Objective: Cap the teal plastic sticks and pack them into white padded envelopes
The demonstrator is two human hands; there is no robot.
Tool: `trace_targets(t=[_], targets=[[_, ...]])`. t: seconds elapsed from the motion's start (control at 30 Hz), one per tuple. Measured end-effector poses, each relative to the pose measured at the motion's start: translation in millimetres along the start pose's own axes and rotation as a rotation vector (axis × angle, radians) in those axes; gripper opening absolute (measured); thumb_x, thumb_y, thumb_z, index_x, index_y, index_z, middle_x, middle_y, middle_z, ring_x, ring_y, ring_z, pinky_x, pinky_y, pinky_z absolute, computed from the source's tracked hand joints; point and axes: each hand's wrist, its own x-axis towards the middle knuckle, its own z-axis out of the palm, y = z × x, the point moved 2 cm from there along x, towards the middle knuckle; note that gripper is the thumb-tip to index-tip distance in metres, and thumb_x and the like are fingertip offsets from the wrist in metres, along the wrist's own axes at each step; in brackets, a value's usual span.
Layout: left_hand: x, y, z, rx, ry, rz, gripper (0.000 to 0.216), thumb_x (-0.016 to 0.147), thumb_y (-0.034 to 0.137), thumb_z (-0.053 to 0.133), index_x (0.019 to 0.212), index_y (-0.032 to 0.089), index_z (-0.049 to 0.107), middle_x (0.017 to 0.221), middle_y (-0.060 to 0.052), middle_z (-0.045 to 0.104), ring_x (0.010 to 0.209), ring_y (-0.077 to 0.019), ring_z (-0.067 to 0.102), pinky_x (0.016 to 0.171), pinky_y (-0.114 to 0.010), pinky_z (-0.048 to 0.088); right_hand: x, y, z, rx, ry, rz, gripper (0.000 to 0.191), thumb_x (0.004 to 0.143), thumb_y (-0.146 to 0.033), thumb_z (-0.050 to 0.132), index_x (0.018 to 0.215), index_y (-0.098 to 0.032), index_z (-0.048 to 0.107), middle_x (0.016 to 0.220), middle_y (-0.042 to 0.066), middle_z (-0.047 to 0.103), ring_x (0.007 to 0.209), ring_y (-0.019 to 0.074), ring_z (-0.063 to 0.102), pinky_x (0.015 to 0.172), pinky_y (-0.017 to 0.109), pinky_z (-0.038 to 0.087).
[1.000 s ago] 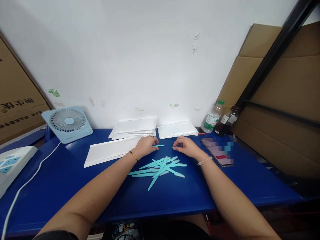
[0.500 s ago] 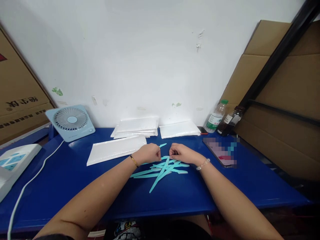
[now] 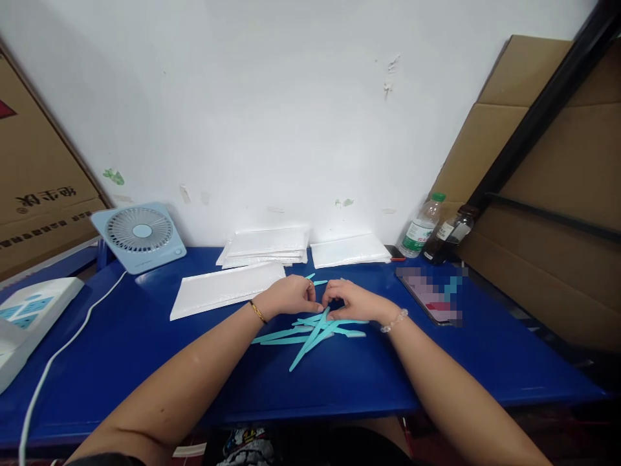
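Note:
A loose pile of several thin teal plastic sticks (image 3: pixel 310 330) lies on the blue table (image 3: pixel 145 362). My left hand (image 3: pixel 290 296) and my right hand (image 3: pixel 350 301) meet fingertip to fingertip just above the far side of the pile. Both are closed in a pinch on a teal stick (image 3: pixel 317 283), whose tips poke out behind the fingers. A gold bangle circles my left wrist and a clear bead bracelet my right wrist.
White padded envelopes lie behind the hands: one flat (image 3: pixel 226 289), a stack (image 3: pixel 266 246), another (image 3: pixel 349 250). A small blue fan (image 3: pixel 140 234) with a white cable stands left. A phone (image 3: pixel 429 294) and two bottles (image 3: pixel 423 225) sit right, beside cardboard (image 3: pixel 543 194).
My hands drew together from apart, the left bringing its teal stick over the pile until both hands pinch it between them.

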Motion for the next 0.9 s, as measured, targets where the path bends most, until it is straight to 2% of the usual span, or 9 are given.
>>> trace_targets(t=[0.1,0.17,0.27,0.4,0.53,0.6,0.73,0.8,0.9], targets=[[-3,9,4,-0.01,-0.092,0.03,0.03,0.071,0.048,0.064,0.077,0.02,0.068,0.07,-0.002,0.067,0.062,-0.0148,0.057,0.049,-0.023,0.033,2,2,2,0.012,-0.012,0.002,0.015,0.078,-0.034,0.068,0.082,-0.02,0.065,0.087,0.001,0.056,0.079,0.0143,0.052,0.08,0.03,0.04],[-2,10,6,-0.008,-0.08,0.037,0.022,0.074,0.041,0.063,0.075,0.019,0.069,0.071,-0.002,0.068,0.062,-0.014,0.058,0.05,-0.023,0.034,1,8,0,0.053,0.016,0.011,0.013,0.08,-0.032,0.065,0.08,-0.019,0.064,0.086,0.001,0.055,0.074,0.0131,0.051,0.072,0.026,0.041],[4,5,5,0.05,0.021,0.033,0.017,0.076,0.035,0.062,0.074,0.019,0.07,0.072,-0.002,0.069,0.062,-0.0141,0.058,0.052,-0.024,0.034,-4,20,-7,0.094,0.076,0.039,0.015,0.081,-0.033,0.063,0.078,-0.018,0.064,0.084,0.001,0.053,0.071,0.0122,0.05,0.063,0.024,0.04],[9,-10,-2,0.209,0.162,-0.038,0.018,0.078,0.034,0.059,0.074,0.021,0.07,0.077,-0.003,0.069,0.069,-0.0169,0.059,0.054,-0.025,0.034,-13,41,-19,0.071,0.181,0.152,0.016,0.081,-0.031,0.063,0.074,-0.016,0.063,0.083,0.002,0.054,0.071,0.0128,0.052,0.064,0.025,0.04],[9,-22,-8,0.262,0.274,-0.102,0.02,0.076,0.034,0.061,0.092,0.024,0.069,0.088,-0.002,0.068,0.08,-0.0191,0.06,0.058,-0.025,0.036,-22,50,-30,0.054,0.285,0.261,0.014,0.079,-0.031,0.064,0.076,-0.017,0.066,0.086,0.003,0.057,0.073,0.014,0.053,0.067,0.026,0.041],[8,-22,-7,0.211,0.276,-0.072,0.027,0.075,0.039,0.063,0.097,0.025,0.066,0.09,-0.002,0.068,0.081,-0.0186,0.06,0.059,-0.024,0.037,-22,45,-30,0.078,0.243,0.219,0.015,0.079,-0.032,0.064,0.079,-0.018,0.067,0.087,0.003,0.057,0.075,0.0144,0.054,0.068,0.026,0.041],[6,-10,6,0.072,0.096,0.008,0.029,0.072,0.048,0.064,0.088,0.024,0.067,0.082,0.001,0.068,0.071,-0.0156,0.06,0.053,-0.023,0.036,-17,31,-19,0.08,0.043,0.121,0.017,0.074,-0.034,0.07,0.082,-0.019,0.068,0.085,0.002,0.055,0.073,0.0137,0.053,0.064,0.025,0.04],[6,-3,13,0.064,0.04,0.023,0.028,0.069,0.046,0.067,0.085,0.023,0.067,0.081,0.001,0.069,0.069,-0.0151,0.06,0.051,-0.023,0.035,-13,27,-13,0.038,-0.017,0.119,0.017,0.073,-0.032,0.071,0.082,-0.019,0.068,0.084,0.001,0.053,0.071,0.0131,0.051,0.062,0.024,0.039],[8,3,19,0.082,0.02,0.007,0.017,0.069,0.036,0.068,0.08,0.022,0.067,0.08,0.001,0.07,0.068,-0.0143,0.06,0.051,-0.023,0.034,-10,26,-7,0.042,-0.045,0.133,0.016,0.075,-0.031,0.069,0.082,-0.017,0.066,0.084,0.002,0.052,0.07,0.0126,0.049,0.061,0.023,0.038]])
